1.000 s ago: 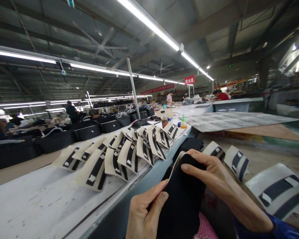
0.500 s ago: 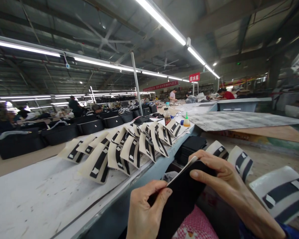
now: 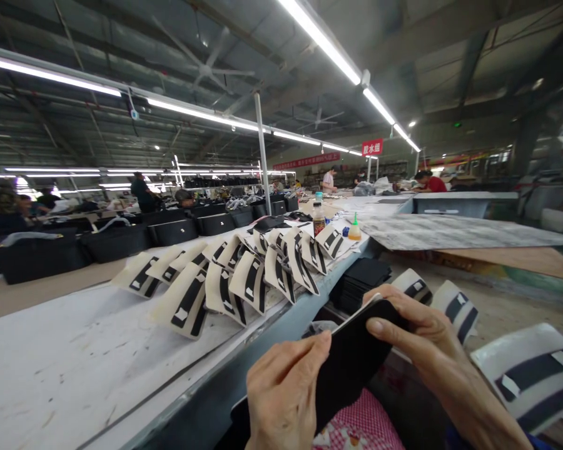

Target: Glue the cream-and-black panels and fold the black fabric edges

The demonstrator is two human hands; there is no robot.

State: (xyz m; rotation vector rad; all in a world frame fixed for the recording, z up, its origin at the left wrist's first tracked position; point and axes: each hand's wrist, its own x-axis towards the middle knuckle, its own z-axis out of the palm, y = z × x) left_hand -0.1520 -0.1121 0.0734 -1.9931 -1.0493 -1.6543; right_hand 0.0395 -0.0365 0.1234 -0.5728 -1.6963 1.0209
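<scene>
A black panel with a pale edge (image 3: 351,359) is held up in front of me, its dark face toward me. My left hand (image 3: 288,384) pinches its upper edge near the left end, thumb on the near side. Farther right along the same edge, my right hand (image 3: 415,328) grips the corner, with the thumb pressed on the black face and the fingers behind. Over my lap, below the panel, lies pink checked cloth (image 3: 363,425). What the far side of the panel looks like is hidden.
Several curved cream pieces with black strips (image 3: 248,281) lie overlapped on the white table (image 3: 75,369). More such pieces (image 3: 530,375) are at the right. Black sheets (image 3: 363,275) are stacked beyond my hands. A glue bottle (image 3: 355,230) and a dark-filled jar (image 3: 318,220) stand farther back.
My left hand has shifted up and right along the panel's edge, its thumb now closer to the top. The right hand keeps its grip. The view has shifted slightly.
</scene>
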